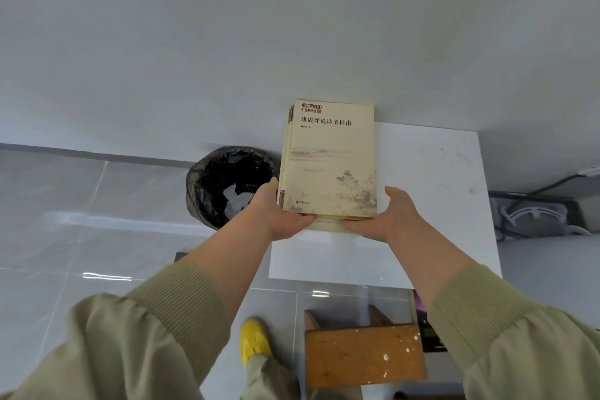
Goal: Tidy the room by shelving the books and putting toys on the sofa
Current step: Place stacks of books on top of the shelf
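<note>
A white rectangular tabletop [438, 204] stands against the wall. Over its left part is a stack of cream paperback books [331, 159]. Left of that stands a round bin lined with a black plastic bag [220, 178], and nearer is a brown wooden stool [363, 354]. The left hand [279, 214] and right hand [389, 214] grasp the stack's near corners. A yellow shoe [255, 343] is below.

The fingers of our left hand [279, 214] and right hand [386, 221] are lying hidden beneath the stack of books [331, 166], whose top one is concealing the lower ones. We are failing to read its small print [306, 127]. Our right sleeve [506, 334] is covering part of a dark flat item [425, 328] on the floor [97, 204].
</note>
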A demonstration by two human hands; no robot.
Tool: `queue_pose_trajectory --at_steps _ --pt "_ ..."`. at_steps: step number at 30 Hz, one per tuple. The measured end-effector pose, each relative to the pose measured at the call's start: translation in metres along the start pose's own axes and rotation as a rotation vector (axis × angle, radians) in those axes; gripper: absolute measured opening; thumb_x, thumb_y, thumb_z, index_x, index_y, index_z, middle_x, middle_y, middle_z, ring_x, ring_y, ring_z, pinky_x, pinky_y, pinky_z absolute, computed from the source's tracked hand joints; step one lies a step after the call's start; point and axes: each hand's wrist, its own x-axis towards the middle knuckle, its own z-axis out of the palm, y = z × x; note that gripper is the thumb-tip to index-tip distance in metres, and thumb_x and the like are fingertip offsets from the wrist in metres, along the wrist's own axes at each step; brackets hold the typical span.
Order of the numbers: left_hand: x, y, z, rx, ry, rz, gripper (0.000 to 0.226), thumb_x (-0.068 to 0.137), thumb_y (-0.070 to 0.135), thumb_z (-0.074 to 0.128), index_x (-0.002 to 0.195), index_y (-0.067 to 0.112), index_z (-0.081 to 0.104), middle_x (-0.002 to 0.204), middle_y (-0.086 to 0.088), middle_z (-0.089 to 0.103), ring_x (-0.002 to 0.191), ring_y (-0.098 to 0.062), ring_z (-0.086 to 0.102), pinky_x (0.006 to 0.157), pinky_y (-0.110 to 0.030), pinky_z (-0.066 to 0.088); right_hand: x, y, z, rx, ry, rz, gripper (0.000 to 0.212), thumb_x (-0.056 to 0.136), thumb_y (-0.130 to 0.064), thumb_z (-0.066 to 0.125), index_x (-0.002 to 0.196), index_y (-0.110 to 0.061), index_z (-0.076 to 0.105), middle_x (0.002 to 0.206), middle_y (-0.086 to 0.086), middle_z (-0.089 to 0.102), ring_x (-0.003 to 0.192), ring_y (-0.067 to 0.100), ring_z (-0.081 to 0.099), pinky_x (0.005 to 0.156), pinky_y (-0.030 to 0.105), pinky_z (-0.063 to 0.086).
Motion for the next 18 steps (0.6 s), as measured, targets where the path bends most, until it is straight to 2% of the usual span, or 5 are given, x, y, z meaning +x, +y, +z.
queue_pose_trajectory --at_steps 5,9,11,15,18 --pt "-0.004 -0.003 -0.009 0.338 0.163 0.110 0.066 0.102 0.044 0.029 0.146 -0.005 0.021 0.145 -0.028 0.036 0.133 -0.039 0.039 0.111 -0.043 0.032 0.005 -0.002 -0.019 -0.128 0.079 -0.040 0.059 0.095 -0.039 0.049 0.135 0.002 0.038 0.128 0.021 0.050 0.116 0.037 0.054 0.097 0.045 0.045" --pt "-0.004 -0.005 -0.005 0.847 0.376 0.262 0.030 0.101 0.026 0.033 0.109 0.001 0.048 0.111 -0.018 0.057 0.103 -0.035 0.057 0.090 -0.040 0.045 0.014 -0.015 -0.023 -0.806 0.268 -0.374 0.045 0.099 -0.027 0.042 0.136 -0.003 0.040 0.125 0.017 0.047 0.120 0.033 0.048 0.100 0.043 0.039" --pt "0.005 0.000 -0.004 1.156 0.493 0.462 0.039 0.101 0.026 0.029 0.120 -0.001 0.048 0.126 -0.019 0.053 0.107 -0.031 0.052 0.090 -0.037 0.042 0.021 -0.023 -0.019 -1.022 0.216 -0.517 0.048 0.099 -0.026 0.039 0.141 -0.003 0.035 0.137 0.013 0.043 0.131 0.029 0.039 0.107 0.041 0.032" --pt "0.023 0.006 0.002 1.128 0.297 0.660 0.056 0.103 0.037 0.021 0.153 0.014 0.011 0.158 -0.004 0.017 0.144 -0.023 0.017 0.114 -0.036 0.018 0.041 -0.033 0.002 -1.143 0.036 -0.541 0.059 0.100 -0.033 0.041 0.151 -0.015 0.018 0.154 0.000 0.028 0.138 0.022 0.032 0.108 0.034 0.031" --pt "0.041 0.010 0.006 1.052 0.181 0.662 0.049 0.103 0.034 0.021 0.148 0.018 0.025 0.147 -0.006 0.038 0.129 -0.024 0.040 0.110 -0.043 0.032 0.059 -0.031 0.010 -1.224 -0.001 -0.642 0.047 0.093 -0.023 0.049 0.139 -0.015 0.039 0.124 0.002 0.057 0.104 0.020 0.058 0.074 0.030 0.054"
